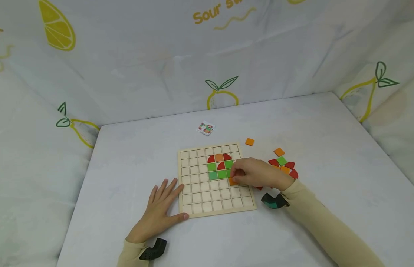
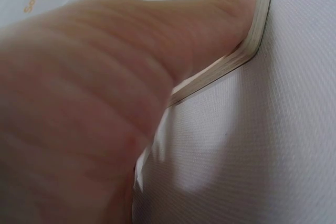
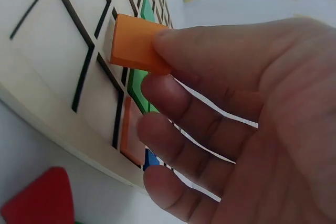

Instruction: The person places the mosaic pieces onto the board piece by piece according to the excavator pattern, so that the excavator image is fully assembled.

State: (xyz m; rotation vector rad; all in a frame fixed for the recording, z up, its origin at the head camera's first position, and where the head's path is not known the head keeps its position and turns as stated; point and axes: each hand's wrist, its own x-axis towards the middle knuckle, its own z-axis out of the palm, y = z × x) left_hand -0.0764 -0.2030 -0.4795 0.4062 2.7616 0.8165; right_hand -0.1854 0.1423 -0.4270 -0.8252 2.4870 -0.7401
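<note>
Yellow lettering "Sour" plus a cut-off word beginning "s" on the backdrop cloth (image 1: 207,44), no other readable text

Orange tile (image 3: 137,43): flat square piece, plain orange, pinched at one edge by the right hand (image 1: 257,174). It is tilted, its free corner over the board (image 1: 215,180), just right of the board's centre.

Board: square, pale wood, gridded into square cells, lying flat. Red, orange and green pieces fill cells above its centre. The left hand (image 1: 160,211) rests flat at its lower left corner, thumb against the edge.
</note>
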